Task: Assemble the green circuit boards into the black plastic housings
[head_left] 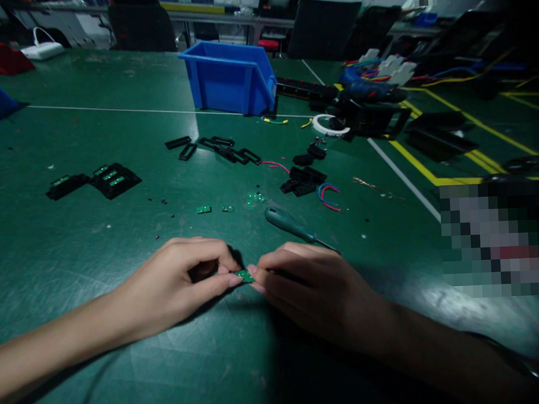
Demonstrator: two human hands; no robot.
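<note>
Circuit board (245, 277) between our left hand (178, 271) and right hand (318, 283) is small, green and roughly rectangular, with pale flecks; our fingertips (235, 281) cover its ends, and we cannot tell whether it touches the glossy green surface (187, 372) below. Our grip is closed on it from both sides: the left hand pinches one end between thumb and finger, and the right hand holds the other. Just past our right knuckles lies a screwdriver (291, 223), its smooth green handle to the left and its thin shaft slanting back toward us, so room on that side is narrow. Straight ahead lie loose green boards (203, 210); leftward, the surface stretches wider before reaching black holders (130, 182) with green pieces (116, 180) set in them. Farther on, we see curved red and blue wires (321, 194), thin black rectangular frames (225, 154) in a loose cluster, and a white ring (316, 124). Behind them stands a blue plastic bin (220, 85) with a thick rim and a sloping side. Dark chairs (141, 26) stand beyond the surface's far edge.
</note>
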